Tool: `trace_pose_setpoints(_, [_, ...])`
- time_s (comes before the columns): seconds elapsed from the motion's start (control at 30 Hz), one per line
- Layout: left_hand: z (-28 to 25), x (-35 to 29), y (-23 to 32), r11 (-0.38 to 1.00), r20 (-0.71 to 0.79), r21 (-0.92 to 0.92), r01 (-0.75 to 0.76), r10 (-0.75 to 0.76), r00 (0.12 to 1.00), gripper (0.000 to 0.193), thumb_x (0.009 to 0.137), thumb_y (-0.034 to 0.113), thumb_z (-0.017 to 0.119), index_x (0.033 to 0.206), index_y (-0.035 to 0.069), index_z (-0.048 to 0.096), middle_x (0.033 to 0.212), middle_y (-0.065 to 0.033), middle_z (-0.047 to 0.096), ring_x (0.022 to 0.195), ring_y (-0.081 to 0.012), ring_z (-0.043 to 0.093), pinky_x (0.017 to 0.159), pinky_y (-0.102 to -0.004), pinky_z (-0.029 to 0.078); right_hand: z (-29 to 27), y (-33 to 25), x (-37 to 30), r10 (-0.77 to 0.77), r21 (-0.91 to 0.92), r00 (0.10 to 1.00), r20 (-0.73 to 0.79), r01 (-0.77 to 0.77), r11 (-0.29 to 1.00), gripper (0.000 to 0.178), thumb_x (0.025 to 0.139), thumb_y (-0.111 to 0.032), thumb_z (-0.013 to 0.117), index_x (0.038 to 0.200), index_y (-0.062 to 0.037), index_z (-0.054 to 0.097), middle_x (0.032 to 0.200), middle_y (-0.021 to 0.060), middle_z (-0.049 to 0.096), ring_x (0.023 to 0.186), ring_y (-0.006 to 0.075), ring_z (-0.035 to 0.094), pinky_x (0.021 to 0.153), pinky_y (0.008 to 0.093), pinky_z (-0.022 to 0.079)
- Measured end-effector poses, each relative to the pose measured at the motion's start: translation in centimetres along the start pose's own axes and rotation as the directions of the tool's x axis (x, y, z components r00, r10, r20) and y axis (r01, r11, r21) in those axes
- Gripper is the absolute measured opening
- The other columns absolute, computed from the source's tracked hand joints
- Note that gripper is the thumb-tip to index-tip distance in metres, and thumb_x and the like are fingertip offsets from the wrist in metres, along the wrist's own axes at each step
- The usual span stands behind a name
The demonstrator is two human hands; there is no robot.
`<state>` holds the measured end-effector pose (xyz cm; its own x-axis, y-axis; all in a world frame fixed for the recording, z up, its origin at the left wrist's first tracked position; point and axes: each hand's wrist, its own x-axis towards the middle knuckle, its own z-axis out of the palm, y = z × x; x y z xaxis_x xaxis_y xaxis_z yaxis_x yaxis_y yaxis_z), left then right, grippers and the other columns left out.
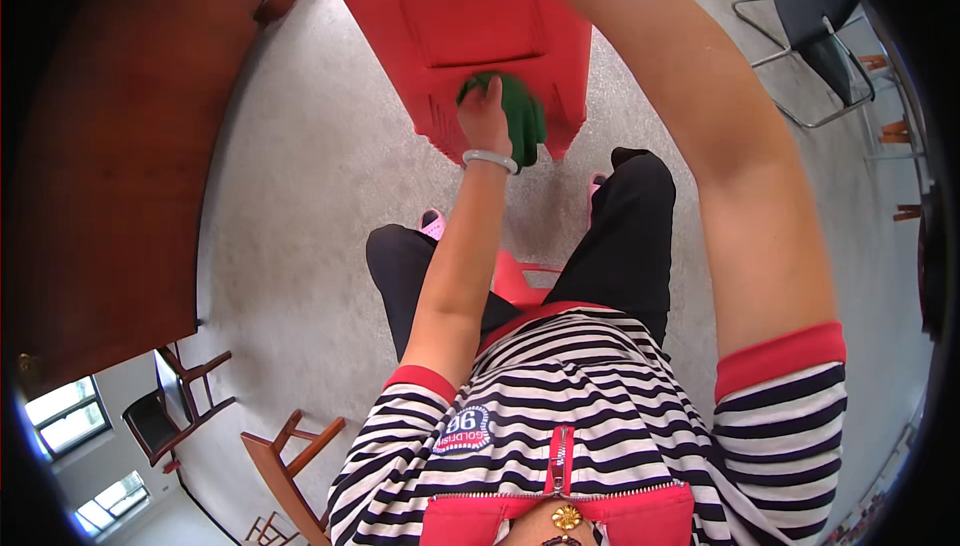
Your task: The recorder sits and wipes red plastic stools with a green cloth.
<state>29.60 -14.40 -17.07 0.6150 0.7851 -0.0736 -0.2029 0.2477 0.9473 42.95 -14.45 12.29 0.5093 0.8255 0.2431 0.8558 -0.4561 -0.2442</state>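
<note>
My left hand (484, 124), with a pale bangle at the wrist, is closed around a bunched green cloth (522, 118). The cloth lies against the lower side of a large red plastic object (470, 11) with a recessed rectangular panel; its upper part is cut off, so I cannot tell its kind. A bit of white shows at its top left corner. My right arm (720, 96) reaches up past the red object's right side, and its hand is beyond the upper edge of the picture.
Under me is a red plastic seat (517, 284), my knees apart on either side. A dark brown wooden cabinet or door (120, 146) stands on the left. Wooden chairs (290, 446) are at the lower left, and a black metal-framed chair (815, 21) is at the upper right.
</note>
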Motion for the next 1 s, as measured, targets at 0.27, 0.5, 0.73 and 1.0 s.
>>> trace_pose_setpoints(0.27, [-1.5, 2.7, -0.9, 0.999, -0.040, -0.039, -0.031, 0.030, 0.999, 0.016, 0.094, 0.017, 0.069, 0.091, 0.001, 0.067, 0.083, -0.0019, 0.066, 0.071, -0.0121, 0.059, 0.065, -0.0292, 0.048, -0.4, -1.3, 0.0, -0.043, 0.061, 0.998, -0.034, 0.045, 0.997, 0.048, 0.094, -0.044, 0.049, 0.122, -0.0088, 0.065, 0.124, 0.0184, 0.065, 0.118, 0.0357, 0.060, 0.103, 0.0441, 0.045])
trace_pose_setpoints(0.5, [-4.4, 2.3, -4.7, 0.999, -0.312, 0.005, 0.035, -0.032, 0.949, 0.025, 0.093, 0.020, 0.067, 0.082, -0.003, 0.066, 0.077, -0.0054, 0.066, 0.068, -0.0149, 0.058, 0.064, -0.0338, 0.047, 0.8, -1.0, 1.0, -0.035, -0.009, 0.995, -0.091, 0.035, 0.999, 0.049, 0.095, -0.045, 0.046, 0.121, -0.0086, 0.066, 0.126, 0.0193, 0.064, 0.120, 0.0355, 0.059, 0.104, 0.0443, 0.044])
trace_pose_setpoints(0.73, [-4.1, 1.8, -2.3, 0.998, -0.050, 0.043, -0.040, 0.042, 0.998, 0.011, 0.093, 0.011, 0.067, 0.092, 0.000, 0.067, 0.087, -0.0039, 0.068, 0.076, -0.0148, 0.061, 0.070, -0.0301, 0.049, 0.3, -0.1, 0.4, -0.020, 0.011, 0.998, -0.064, 0.021, 1.000, 0.048, 0.094, -0.044, 0.046, 0.115, -0.0079, 0.068, 0.126, 0.0186, 0.064, 0.121, 0.0344, 0.058, 0.104, 0.0455, 0.043])
trace_pose_setpoints(1.0, [1.4, 0.1, -2.1, 0.874, 0.057, 0.477, -0.095, 0.077, 0.995, 0.021, 0.092, 0.018, 0.070, 0.081, 0.002, 0.064, 0.076, -0.0023, 0.063, 0.066, -0.0123, 0.052, 0.061, -0.0309, 0.042, 0.0, 0.4, 0.2, 0.039, 0.044, 0.999, -0.017, -0.038, 0.998, 0.047, 0.093, -0.045, 0.049, 0.115, -0.0084, 0.068, 0.125, 0.0191, 0.064, 0.119, 0.0345, 0.059, 0.103, 0.0455, 0.044])
